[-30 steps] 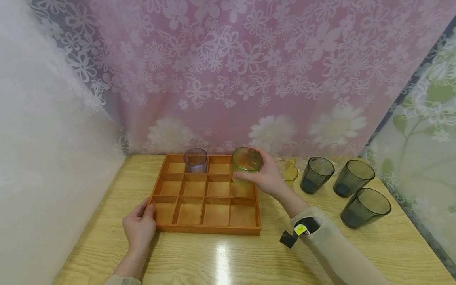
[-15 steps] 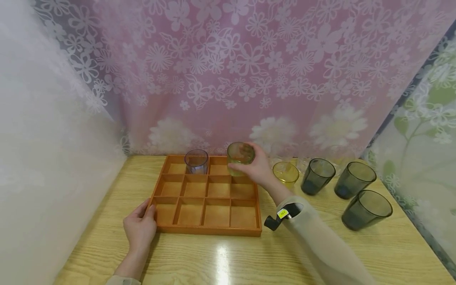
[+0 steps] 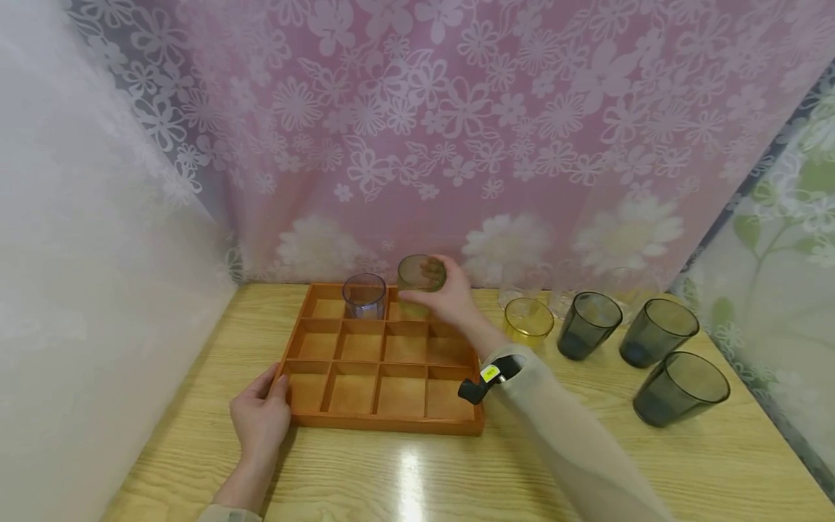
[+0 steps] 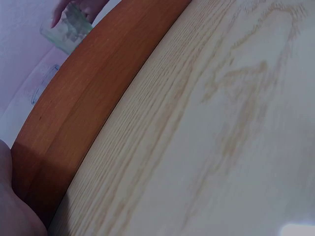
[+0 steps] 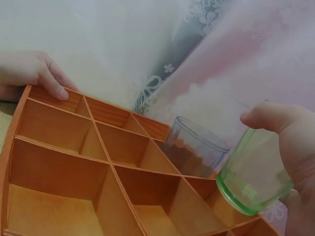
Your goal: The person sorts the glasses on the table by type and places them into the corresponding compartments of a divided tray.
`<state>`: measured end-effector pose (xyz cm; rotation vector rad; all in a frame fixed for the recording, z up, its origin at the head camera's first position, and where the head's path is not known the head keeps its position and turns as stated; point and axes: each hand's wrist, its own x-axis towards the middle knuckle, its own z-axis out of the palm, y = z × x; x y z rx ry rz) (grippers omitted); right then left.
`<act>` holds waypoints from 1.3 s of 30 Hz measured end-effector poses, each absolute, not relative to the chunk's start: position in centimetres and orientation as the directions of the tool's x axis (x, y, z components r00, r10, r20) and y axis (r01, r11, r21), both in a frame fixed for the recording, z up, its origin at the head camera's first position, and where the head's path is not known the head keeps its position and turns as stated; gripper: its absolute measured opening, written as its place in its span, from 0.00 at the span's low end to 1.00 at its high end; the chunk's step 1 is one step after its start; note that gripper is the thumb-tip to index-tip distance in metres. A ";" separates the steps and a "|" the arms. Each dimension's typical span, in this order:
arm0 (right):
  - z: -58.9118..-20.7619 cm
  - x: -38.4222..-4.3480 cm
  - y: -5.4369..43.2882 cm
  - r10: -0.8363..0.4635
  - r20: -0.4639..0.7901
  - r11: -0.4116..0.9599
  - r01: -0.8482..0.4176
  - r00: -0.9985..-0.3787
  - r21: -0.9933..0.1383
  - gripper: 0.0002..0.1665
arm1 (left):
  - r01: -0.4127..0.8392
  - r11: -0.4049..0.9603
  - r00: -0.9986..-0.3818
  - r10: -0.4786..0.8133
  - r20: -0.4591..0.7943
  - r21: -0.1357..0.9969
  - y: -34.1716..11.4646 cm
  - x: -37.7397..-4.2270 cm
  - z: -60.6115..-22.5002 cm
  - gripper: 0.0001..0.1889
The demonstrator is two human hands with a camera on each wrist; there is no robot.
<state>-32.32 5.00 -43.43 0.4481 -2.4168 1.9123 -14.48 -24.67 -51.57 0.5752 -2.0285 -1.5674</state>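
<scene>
My left hand (image 3: 261,420) holds the left side of a wooden divided tray (image 3: 385,423), its thumb hooked over the rim in the right wrist view. A clear green-tinted glass (image 5: 253,172) is in my right hand (image 3: 450,297), the thumb on the near side and fingers behind. This glass is a little tilted and hangs over the tray's back row, third compartment from the left. Just left of it, a bluish clear glass (image 3: 364,299) stands upright in the second back compartment. In the left wrist view the tray's side wall (image 4: 93,78) hides most of the compartments.
Right of the tray stand a yellow glass (image 3: 528,324) and three dark grey glasses (image 3: 589,326). Several colourless glasses (image 3: 515,286) stand behind them near the pink floral curtain (image 3: 417,145). A pale sheet (image 3: 111,217) hangs at the left.
My right hand has carried the green glass leftward and back, from the right end of the tray to over the third back compartment. The left hand stays on the tray's side.
</scene>
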 end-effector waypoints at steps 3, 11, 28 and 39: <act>-43.8 -32.7 4.5 -0.211 0.204 0.207 -0.248 -0.956 -0.946 0.52 | -0.027 0.243 -0.781 -0.610 0.131 0.970 -24.6 -14.4 -51.4 0.17; -44.9 -33.1 3.9 -0.227 0.193 0.228 -0.245 -0.954 -0.942 0.52 | -0.030 0.218 -0.787 -0.607 0.112 0.975 -24.6 -14.5 -51.5 0.17; -46.8 -33.3 3.0 -0.236 0.159 0.266 -0.222 -0.959 -0.938 0.59 | -0.004 0.228 -0.775 -0.615 0.141 0.974 -24.8 -14.6 -51.7 0.16; -47.5 -33.6 2.9 -0.276 0.133 0.304 -0.217 -0.952 -0.928 0.59 | 0.002 0.228 -0.776 -0.613 0.146 0.974 -24.8 -14.6 -51.7 0.17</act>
